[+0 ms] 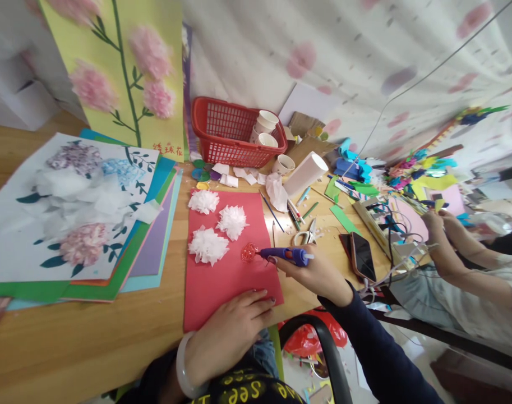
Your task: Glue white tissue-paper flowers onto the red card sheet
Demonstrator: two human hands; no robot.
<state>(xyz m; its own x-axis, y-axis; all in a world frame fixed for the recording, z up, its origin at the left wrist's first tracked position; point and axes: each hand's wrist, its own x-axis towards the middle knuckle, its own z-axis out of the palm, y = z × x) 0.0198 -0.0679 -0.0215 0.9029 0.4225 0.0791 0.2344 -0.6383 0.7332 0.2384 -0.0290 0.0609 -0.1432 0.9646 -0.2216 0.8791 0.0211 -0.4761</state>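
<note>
Red sheet [222,289] lies under and beyond our left hand [230,325], which rests flat on its near edge, fingers extended, gripping nothing. Our right hand [317,272] grips a blue glue gun [290,256], nozzle at a glossy red patch [249,252], probably glue. Done: three white tissue flowers [233,223] on the sheet, left of our right hand; whether stuck down, we can't tell. Left, we judge: the patch, no flower on it yet.

A craft workspace, as the glue gun [286,256], scissors [308,233], coloured paper stack [155,249] and flower poster [123,73] show.
</note>
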